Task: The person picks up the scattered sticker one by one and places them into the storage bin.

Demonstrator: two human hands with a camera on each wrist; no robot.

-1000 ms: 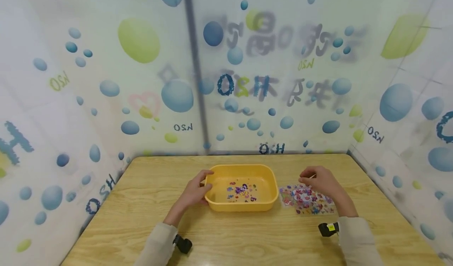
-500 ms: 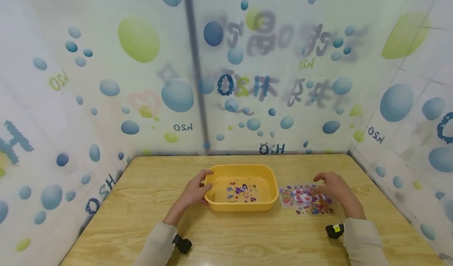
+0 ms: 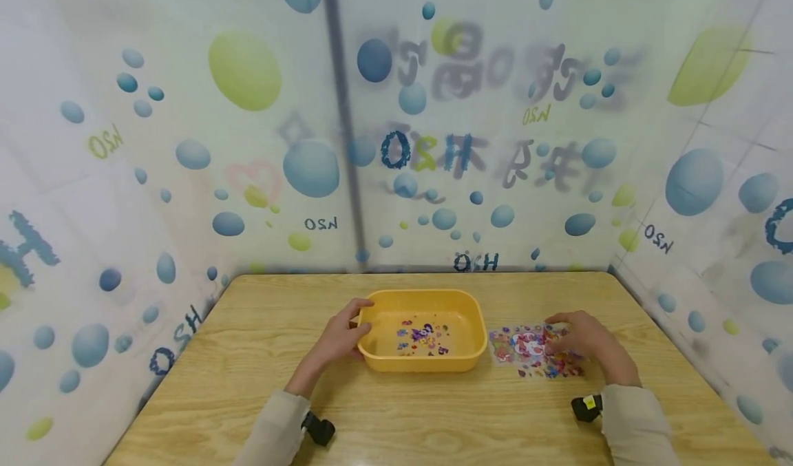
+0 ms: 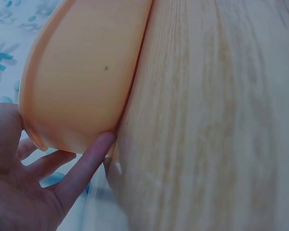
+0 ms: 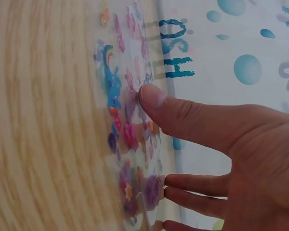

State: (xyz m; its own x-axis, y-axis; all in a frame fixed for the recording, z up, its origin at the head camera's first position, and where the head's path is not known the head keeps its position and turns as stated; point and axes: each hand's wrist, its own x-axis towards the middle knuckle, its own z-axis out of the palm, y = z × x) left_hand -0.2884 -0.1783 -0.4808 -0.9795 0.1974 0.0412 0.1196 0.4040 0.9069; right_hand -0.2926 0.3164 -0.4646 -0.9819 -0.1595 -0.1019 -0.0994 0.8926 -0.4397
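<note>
A yellow plastic tub (image 3: 421,364) stands on the wooden table, with several small colourful stickers (image 3: 424,332) in its bottom. My left hand (image 3: 338,334) grips the tub's left end; in the left wrist view its fingers bend round the outer wall (image 4: 82,77). To the tub's right lies a clear sheet of colourful cartoon stickers (image 3: 504,345). Over that sheet's right part is my right hand (image 3: 587,339), thumb and fingers spread apart. Seen from the right wrist, the thumb (image 5: 154,96) and fingertips touch or nearly touch the sticker sheet (image 5: 116,96), and nothing shows pinched between them.
A wood-grain table (image 3: 396,411) extends around the tub and sheet. Behind it and on both sides hang pale curtains (image 3: 409,239) printed with blue and green bubbles. Each wrist carries a small black camera, the left one (image 3: 319,429) low over the table.
My right hand has moved right, and its thumb and fingers have parted from a pinched pose. It has then come down onto the sticker sheet. The left hand and tub stay in place.
</note>
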